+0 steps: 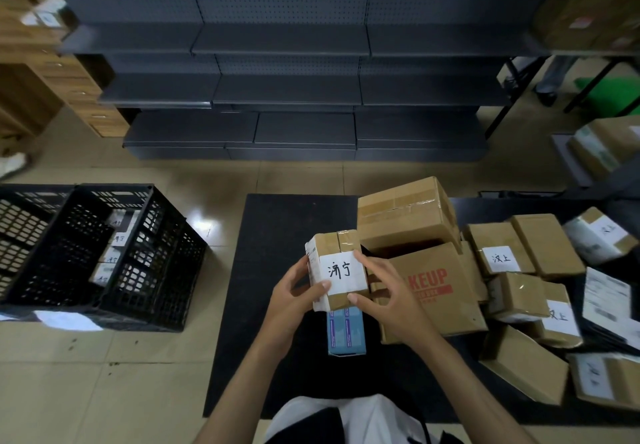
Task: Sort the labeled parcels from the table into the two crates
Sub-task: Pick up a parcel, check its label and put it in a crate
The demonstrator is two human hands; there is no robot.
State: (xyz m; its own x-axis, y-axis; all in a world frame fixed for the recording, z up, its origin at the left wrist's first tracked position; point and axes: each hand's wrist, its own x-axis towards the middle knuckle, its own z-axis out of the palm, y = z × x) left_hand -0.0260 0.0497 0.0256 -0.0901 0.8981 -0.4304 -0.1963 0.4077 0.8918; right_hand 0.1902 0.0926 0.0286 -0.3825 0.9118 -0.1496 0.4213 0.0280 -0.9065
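Observation:
A small brown parcel [337, 256] with a white handwritten label is held up over the black table [277, 253]. My left hand [294, 299] grips its left side, thumb on the label's lower corner. My right hand [384, 301] grips its right side. Below it a blue and white box [346, 334] lies on the table. Several labeled brown parcels [500, 256] are piled on the table to the right. Two black slatted crates stand on the floor at the left: the nearer crate [149, 270] holds several labeled parcels, the far-left crate [20, 228] is partly out of frame.
A large carton printed with red letters [433, 287] and a bigger taped carton [405, 211] stand just right of my hands. Dark metal shelving [287, 97] lines the back. More cartons sit on racks at the far right [602, 145]. Tiled floor lies between the table and the crates.

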